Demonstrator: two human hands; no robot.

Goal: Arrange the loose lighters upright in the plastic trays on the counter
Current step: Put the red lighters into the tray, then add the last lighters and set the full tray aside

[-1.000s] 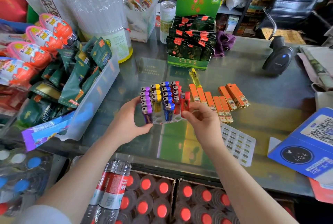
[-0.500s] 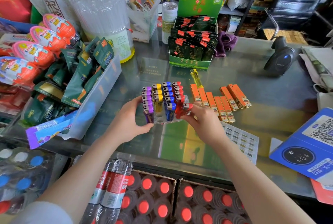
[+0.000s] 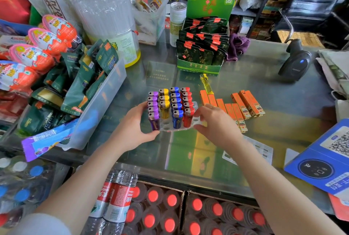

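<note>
A clear plastic tray (image 3: pixel 195 106) sits mid-counter with rows of purple, yellow, blue and red lighters (image 3: pixel 174 102) standing upright in it. My left hand (image 3: pixel 135 127) grips the tray's left side, thumb against the front purple lighter (image 3: pixel 154 121). My right hand (image 3: pixel 217 127) is at the tray's right edge, fingers apart, just beside the front red lighter (image 3: pixel 188 119) and holding nothing. Several orange lighters (image 3: pixel 243 105) lie flat in a row to the right. A yellow lighter (image 3: pixel 206 83) lies behind them. A second, empty tray (image 3: pixel 264 151) lies flat, partly under my right forearm.
A translucent bin of snack packets (image 3: pixel 105 98) crowds the left. A green display box (image 3: pixel 202 53) stands behind the tray. A barcode scanner (image 3: pixel 296 63) is at the back right and a blue QR stand (image 3: pixel 324 161) at the near right. Bottled drinks (image 3: pixel 154 210) sit below the counter.
My right hand lowered a red lighter into the front of the red row and let it go. My left hand kept hold of the tray.
</note>
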